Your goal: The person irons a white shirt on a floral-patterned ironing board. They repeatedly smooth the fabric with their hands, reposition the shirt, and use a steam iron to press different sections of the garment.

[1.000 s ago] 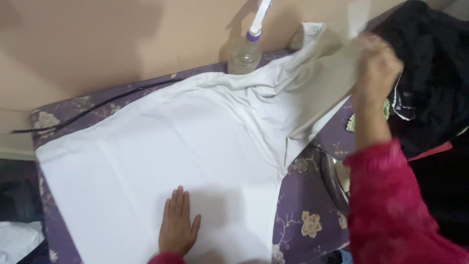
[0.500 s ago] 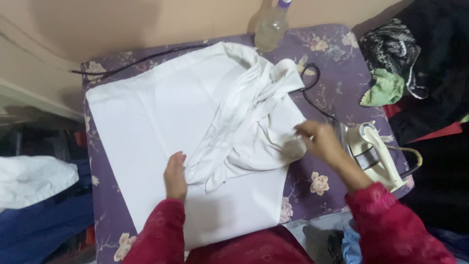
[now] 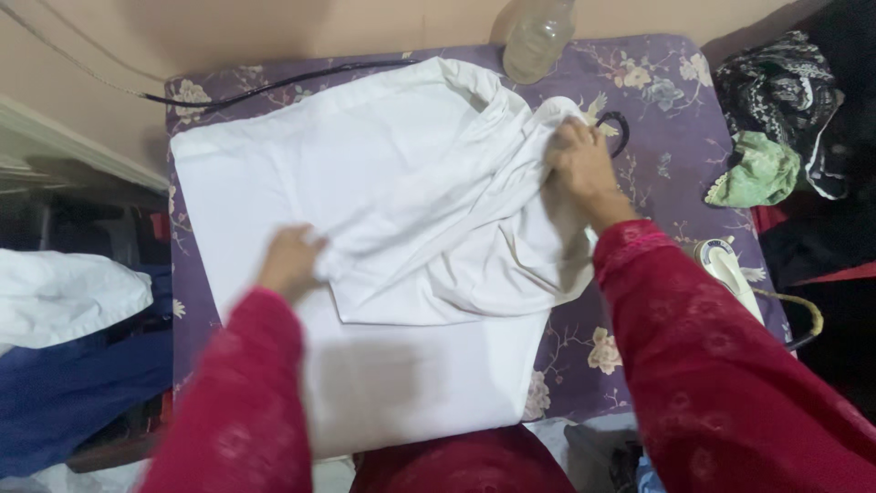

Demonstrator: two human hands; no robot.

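**Folding white cloth near a cord and an iron**

Gripping the white garment (image 3: 411, 210) on the purple board (image 3: 639, 119), left hand (image 3: 290, 260) and right hand (image 3: 579, 164) pinch folds. Pulling right could snag the black cord (image 3: 620, 128) or bump the iron (image 3: 725, 269).

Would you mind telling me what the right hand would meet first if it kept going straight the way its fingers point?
The right hand points up-left toward the wall. It would first cross more bunched white garment, then probably the clear bottle at the board's far edge, though depth is hard to judge.
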